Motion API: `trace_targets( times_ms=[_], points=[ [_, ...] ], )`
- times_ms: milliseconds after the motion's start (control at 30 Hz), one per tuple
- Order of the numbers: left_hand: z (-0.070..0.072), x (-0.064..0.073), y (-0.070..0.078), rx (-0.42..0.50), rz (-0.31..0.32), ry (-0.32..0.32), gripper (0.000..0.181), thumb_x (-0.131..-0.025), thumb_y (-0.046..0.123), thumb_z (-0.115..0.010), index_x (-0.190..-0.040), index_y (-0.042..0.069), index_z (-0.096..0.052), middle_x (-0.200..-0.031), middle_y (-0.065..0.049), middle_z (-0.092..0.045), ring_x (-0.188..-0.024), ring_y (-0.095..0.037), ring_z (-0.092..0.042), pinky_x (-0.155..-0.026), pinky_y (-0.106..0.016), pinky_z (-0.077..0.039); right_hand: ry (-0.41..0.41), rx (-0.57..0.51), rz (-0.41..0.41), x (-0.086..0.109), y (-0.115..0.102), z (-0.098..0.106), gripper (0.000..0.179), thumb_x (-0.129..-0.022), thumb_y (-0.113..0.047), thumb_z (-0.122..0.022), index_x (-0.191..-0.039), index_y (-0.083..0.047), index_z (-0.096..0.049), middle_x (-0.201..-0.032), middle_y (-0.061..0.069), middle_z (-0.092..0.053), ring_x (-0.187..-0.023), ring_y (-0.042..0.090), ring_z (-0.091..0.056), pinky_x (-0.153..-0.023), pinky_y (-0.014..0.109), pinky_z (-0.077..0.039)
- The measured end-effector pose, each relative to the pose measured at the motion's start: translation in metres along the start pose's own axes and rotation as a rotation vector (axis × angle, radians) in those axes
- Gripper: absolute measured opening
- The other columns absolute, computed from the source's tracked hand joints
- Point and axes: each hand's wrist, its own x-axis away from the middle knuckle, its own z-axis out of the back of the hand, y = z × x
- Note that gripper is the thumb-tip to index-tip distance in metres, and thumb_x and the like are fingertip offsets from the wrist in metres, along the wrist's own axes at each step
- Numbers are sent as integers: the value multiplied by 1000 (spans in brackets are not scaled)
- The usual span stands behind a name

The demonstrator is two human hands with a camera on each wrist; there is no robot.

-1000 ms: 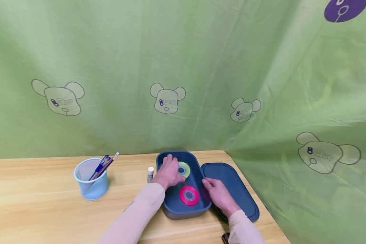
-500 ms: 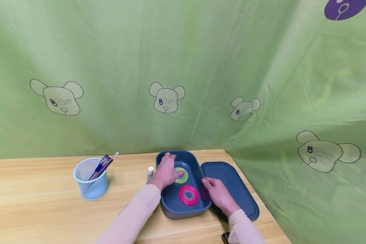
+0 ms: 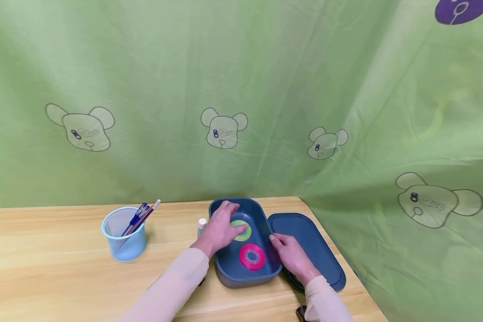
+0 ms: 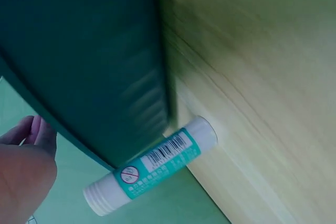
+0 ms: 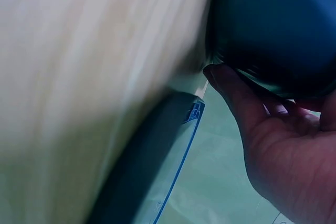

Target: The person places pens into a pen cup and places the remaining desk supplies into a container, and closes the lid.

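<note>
My left hand [image 3: 221, 230] reaches over the left wall of the dark blue box [image 3: 249, 281]. Its fingers are spread and extended, with the thumb above a yellow-green roll of tape [image 3: 237, 223] lying flat inside. Nearer to me in the box lies a pink roll of tape [image 3: 260, 257]. My right hand [image 3: 291, 257] grips the box's right rim, thumb on the inside; the right wrist view shows its fingers at the wall. Beside the left wall stands a glue stick [image 4: 157, 163], partly hidden behind my left hand in the head view.
Right of the box lies its dark blue lid [image 3: 311, 243]. A light blue mesh pen cup [image 3: 128, 247] holds a blue pen [image 3: 138, 216] and a pencil [image 3: 149, 213] at the left. A small black object [image 3: 301, 313] sits by my right sleeve. Green curtain hangs behind the table.
The yellow-green roll went from tilted near my left fingers to lying flat in the box. My left fingers have spread and the hand shifted slightly back; my right hand kept its grip.
</note>
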Motion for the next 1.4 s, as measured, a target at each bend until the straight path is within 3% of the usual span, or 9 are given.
trace_targets(
  times_ms=[367,700,867,1033,1233,1400],
  points=[
    [2,24,11,192,-103,58,49,-89,23,-76,-132,5,-59,-125,-5,-58,-116,-24,-58,-101,-36,-49,-2,10,-1,0,2,0,28,-104,-20,-51,-114,-1,-69,-104,10,-68,-97,20,-61,-91,40,-50],
    [19,45,8,323,-139,158,43,-88,19,-77,-125,6,-63,-117,-2,-61,-111,-22,-59,-99,-37,-50,1,31,-10,-1,3,2,27,-104,-20,-51,-110,-2,-69,-99,9,-67,-90,19,-60,-84,35,-51],
    [34,51,4,369,-122,217,39,-87,14,-77,-123,7,-64,-118,-4,-62,-111,-23,-60,-100,-35,-49,-11,50,-2,-3,1,2,29,-104,-22,-50,-113,-2,-69,-102,8,-67,-93,19,-59,-87,37,-50],
    [49,52,-7,395,-77,230,39,-88,13,-76,-124,5,-64,-121,-7,-63,-114,-22,-59,-101,-36,-49,0,39,-5,-2,0,1,27,-104,-21,-51,-111,-2,-69,-100,8,-67,-91,18,-59,-86,37,-50],
    [60,57,-27,335,-35,264,39,-88,20,-77,-123,7,-65,-121,-7,-63,-115,-24,-58,-102,-38,-49,4,31,0,-2,0,0,26,-104,-21,-51,-107,-3,-69,-97,8,-67,-89,18,-58,-83,35,-50],
    [63,61,-39,329,-5,291,39,-87,17,-77,-122,4,-65,-122,-9,-63,-116,-27,-58,-102,-36,-48,0,33,3,-3,1,0,29,-104,-21,-49,-113,-2,-69,-102,9,-67,-93,19,-59,-89,39,-50]
  ],
)
